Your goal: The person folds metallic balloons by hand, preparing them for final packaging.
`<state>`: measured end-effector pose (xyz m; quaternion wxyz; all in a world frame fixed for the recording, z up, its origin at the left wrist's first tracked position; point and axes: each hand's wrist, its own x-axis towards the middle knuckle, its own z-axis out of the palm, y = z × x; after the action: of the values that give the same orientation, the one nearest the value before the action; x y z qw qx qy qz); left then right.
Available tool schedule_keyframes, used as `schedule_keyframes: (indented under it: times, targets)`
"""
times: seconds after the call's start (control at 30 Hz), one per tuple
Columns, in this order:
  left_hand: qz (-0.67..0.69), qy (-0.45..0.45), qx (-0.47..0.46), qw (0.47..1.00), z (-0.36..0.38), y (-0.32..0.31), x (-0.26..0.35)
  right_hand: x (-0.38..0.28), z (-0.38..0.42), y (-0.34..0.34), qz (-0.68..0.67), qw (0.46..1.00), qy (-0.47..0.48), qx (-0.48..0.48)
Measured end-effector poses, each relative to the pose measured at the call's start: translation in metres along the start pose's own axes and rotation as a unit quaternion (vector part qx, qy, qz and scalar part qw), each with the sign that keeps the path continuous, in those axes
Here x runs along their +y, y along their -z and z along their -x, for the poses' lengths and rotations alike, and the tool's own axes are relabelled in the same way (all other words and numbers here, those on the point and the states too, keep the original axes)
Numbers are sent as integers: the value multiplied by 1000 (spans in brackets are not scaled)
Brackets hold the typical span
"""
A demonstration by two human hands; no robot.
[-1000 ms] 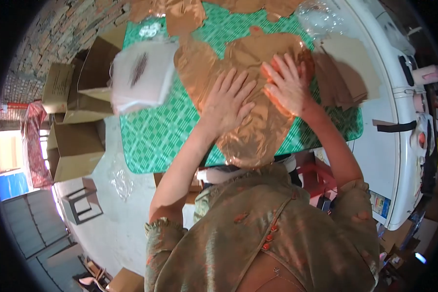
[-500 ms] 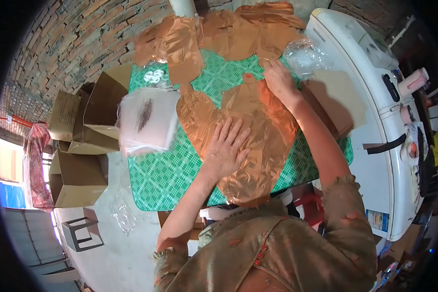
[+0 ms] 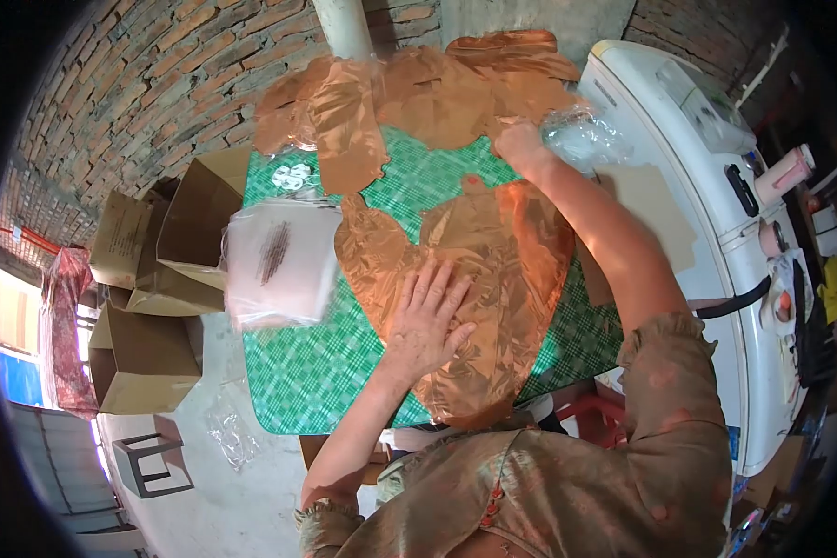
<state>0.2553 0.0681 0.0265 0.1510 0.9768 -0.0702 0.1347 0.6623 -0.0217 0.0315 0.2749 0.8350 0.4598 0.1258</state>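
Flat on the green checked tablecloth [image 3: 316, 381] lies a large copper-coloured foil balloon [image 3: 502, 307], uninflated and creased, with a round-ended tab at its top. My left hand [image 3: 430, 321] rests palm down on its middle, fingers spread. At the back of the table, more flat copper foil balloons [image 3: 437, 98] lie in an overlapping pile. My right hand [image 3: 521, 147] reaches to the front right edge of that pile. Its fingers are curled and pinched at the foil edge; the fingertips are partly hidden.
A stack of clear plastic bags [image 3: 284, 260] lies at the table's left, below small white rings [image 3: 293, 176]. Crumpled clear plastic [image 3: 586, 135] and cardboard sheets [image 3: 646, 209] are on the right, beside a white fridge [image 3: 744, 279]. Open cardboard boxes [image 3: 149, 353] stand left.
The view has tilted up, so the table sits lower. My right hand has moved from above the large balloon's upper right part to the pile's edge. My left hand stays flat on the balloon.
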Motion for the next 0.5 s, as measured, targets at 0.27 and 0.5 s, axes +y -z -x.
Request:
schedule_keyframes:
  times: [0.27,0.5]
  targets:
    - [23,-4,44,999,-8,16,5,3,-8,14,27,997,-52,-47]
    - [43,-20,76,996,-25,37,5,17,-8,10,-84,993,-36,78]
